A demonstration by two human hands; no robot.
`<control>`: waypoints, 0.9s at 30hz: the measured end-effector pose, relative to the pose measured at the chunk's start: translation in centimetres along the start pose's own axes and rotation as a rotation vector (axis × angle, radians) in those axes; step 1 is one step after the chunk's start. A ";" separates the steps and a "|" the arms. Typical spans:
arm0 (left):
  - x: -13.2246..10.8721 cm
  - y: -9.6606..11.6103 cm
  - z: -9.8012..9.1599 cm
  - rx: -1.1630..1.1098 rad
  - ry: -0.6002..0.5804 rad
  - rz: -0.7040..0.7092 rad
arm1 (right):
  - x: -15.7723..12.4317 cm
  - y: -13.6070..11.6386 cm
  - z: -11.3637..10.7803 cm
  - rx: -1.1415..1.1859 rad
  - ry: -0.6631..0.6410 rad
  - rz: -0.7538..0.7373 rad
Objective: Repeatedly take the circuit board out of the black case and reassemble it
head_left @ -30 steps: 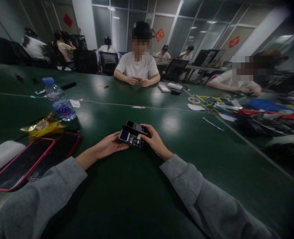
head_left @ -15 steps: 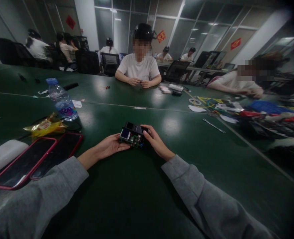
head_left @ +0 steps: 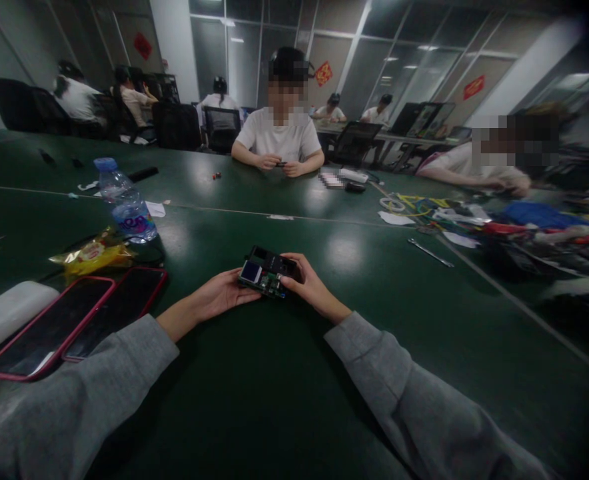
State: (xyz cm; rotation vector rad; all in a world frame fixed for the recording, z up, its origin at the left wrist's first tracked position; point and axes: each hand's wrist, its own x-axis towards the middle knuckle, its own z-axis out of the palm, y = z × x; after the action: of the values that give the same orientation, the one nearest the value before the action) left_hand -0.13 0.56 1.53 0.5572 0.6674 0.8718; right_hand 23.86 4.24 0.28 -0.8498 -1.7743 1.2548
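Observation:
Between my hands, above the green table (head_left: 254,387), is a green circuit board (head_left: 269,285) with a small dark screen (head_left: 251,271) at its left end. A black plastic cover (head_left: 273,260) lies along the board's far side; whether the two are joined I cannot tell. My left hand (head_left: 219,293) grips the board's left end, its fingers partly beneath. My right hand (head_left: 307,280) is closed round the right end of the cover, with the thumb over the board's right end.
On the left are a water bottle (head_left: 127,203), a yellow snack packet (head_left: 94,255), two red-edged phones (head_left: 49,327) and a white case (head_left: 12,313). A wrench (head_left: 430,253) and a heap of cables (head_left: 419,207) lie right. Across the table sits a person (head_left: 279,137) handling a small dark part.
My right thumb has shifted left and down, from the cover onto the board's right end. The cover sits slightly differently against the board. My left hand keeps its hold.

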 end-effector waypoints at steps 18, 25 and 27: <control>-0.4 0.3 1.0 -0.018 0.095 0.022 | -0.3 -0.7 0.5 -0.214 -0.097 -0.073; -0.3 0.2 0.8 0.008 0.074 0.034 | -0.5 0.0 0.8 -0.385 -0.036 -0.168; -0.1 0.1 0.6 0.022 0.082 0.042 | -0.5 -0.1 0.8 -0.383 -0.046 -0.170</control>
State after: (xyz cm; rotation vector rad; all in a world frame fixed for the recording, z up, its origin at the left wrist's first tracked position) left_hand 0.24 0.40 2.01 0.5593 0.7424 0.9318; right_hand 23.41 3.43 0.11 -0.8613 -2.1143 0.8427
